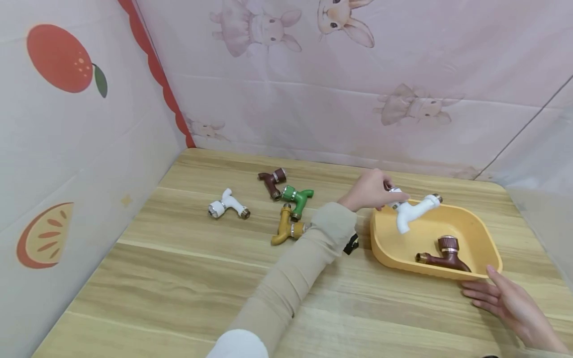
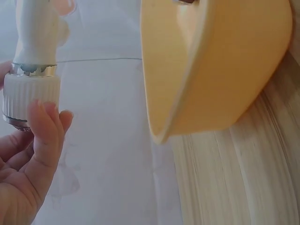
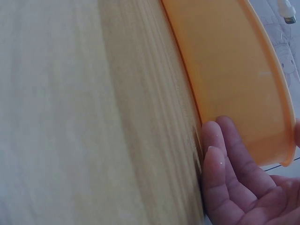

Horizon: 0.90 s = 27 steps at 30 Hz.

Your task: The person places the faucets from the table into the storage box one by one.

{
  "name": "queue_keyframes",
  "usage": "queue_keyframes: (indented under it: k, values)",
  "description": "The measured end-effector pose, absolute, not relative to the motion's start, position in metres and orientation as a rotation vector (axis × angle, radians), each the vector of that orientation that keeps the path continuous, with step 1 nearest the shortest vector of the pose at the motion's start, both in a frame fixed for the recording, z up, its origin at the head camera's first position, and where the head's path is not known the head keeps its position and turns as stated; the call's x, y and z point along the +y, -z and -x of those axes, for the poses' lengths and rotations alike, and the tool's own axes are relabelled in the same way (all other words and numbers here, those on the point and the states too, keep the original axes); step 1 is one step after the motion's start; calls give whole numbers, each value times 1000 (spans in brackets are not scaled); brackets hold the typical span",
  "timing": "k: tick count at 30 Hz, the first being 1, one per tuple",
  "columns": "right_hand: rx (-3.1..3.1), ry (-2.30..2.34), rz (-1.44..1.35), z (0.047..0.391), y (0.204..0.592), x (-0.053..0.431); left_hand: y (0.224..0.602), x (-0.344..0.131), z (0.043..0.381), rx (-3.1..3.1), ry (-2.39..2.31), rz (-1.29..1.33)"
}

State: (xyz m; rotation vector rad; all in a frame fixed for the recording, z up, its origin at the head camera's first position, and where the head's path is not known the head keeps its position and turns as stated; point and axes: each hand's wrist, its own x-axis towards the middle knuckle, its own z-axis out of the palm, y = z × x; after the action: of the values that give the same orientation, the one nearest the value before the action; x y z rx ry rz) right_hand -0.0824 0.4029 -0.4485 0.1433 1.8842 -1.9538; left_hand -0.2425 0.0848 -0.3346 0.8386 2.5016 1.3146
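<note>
One brown tap is already in the tray; my left hand pinches a white tap above it. My right hand, fingers loosely extended, touches its side. Another white tap, another brown, a green and a yellow are still out on the table.

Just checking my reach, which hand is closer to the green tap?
Left. The left hand, holding a white tap, is right of the green tap; the right hand is farther right, at the near right corner of the yellow tray.

Four taps left of tub
</note>
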Motion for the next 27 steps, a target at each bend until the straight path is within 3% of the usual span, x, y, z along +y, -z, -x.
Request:
queue_keyframes:
  k: [15,27]
  values:
    - [1819,2028,-106,81,449,405,329,112,242,2661,-1081,-882]
    - [1882,1967,-154,84,449,404,331,130,246,2690,-920,-770]
